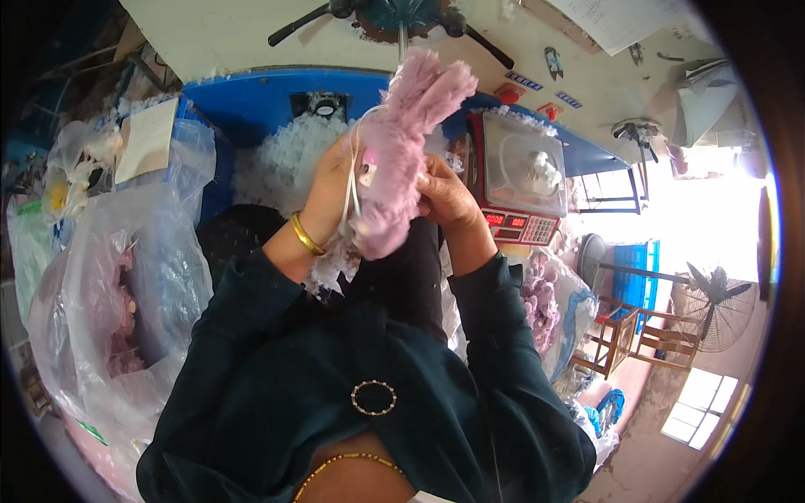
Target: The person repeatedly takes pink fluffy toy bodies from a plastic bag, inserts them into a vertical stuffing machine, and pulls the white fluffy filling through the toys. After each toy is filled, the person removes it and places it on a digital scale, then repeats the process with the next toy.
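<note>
"So, from the head camera, where's the long-eared pink plush toy [394, 159]?"

"Held up before the blue front edge of the pale-topped bench [243, 33], ears towards the slim metal tube [402, 40]. I can't tell whether they touch."

"How is it gripped?"

"By both: the left hand [331, 174] holds its left side, fingertips hidden; the right hand [450, 194] pinches the opposite side with bent fingers."

"How would you handle it well?"

"I'd keep the left steady but light, let the right feel through the pile, and keep the thin white looped cord [355, 197] from snagging."

"And textures?"

"Shaggy, soft fur and long ears; airy white fibre fluff [295, 155] heaped below the bench's front edge; a hard, boxy red weighing scale [513, 233] right of the toy; a crinkled clear plastic bag [80, 268] far left."
</note>
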A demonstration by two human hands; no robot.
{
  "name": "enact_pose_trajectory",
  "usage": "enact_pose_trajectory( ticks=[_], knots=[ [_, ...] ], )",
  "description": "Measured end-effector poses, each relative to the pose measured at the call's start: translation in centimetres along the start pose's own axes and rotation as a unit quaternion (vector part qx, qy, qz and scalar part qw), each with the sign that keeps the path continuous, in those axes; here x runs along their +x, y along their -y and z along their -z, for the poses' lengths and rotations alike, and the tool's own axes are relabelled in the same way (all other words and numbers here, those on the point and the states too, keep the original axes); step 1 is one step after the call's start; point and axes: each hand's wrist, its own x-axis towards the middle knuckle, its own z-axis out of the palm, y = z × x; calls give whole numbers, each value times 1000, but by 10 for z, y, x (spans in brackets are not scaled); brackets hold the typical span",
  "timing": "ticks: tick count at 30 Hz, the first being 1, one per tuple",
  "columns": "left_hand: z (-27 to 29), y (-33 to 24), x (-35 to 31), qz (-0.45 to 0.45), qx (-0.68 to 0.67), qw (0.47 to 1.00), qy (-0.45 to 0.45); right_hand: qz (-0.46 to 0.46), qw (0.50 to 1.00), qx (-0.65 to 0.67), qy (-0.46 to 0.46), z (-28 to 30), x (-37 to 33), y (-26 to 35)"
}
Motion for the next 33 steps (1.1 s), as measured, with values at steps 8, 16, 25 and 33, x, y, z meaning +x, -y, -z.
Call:
enact_pose_trajectory(
  ticks=[8, 16, 25, 33],
  knots=[
    [-29, -51, -17, 197, -195, 957, 82, 140, 792, -591, -62, -31, 0, 9],
    [-38, -51, 15, 150, -277, 947, 64, 284, 629, -696, -199, -30, 25, 37],
    [-57, -62, -9, -132, 429, 893, -32, 297, 616, -651, -329, 16, 97, 58],
    [-23, -41, -24, -332, 484, 807, 60, 279, 685, -609, -285, -14, 46, 32]
  ],
)
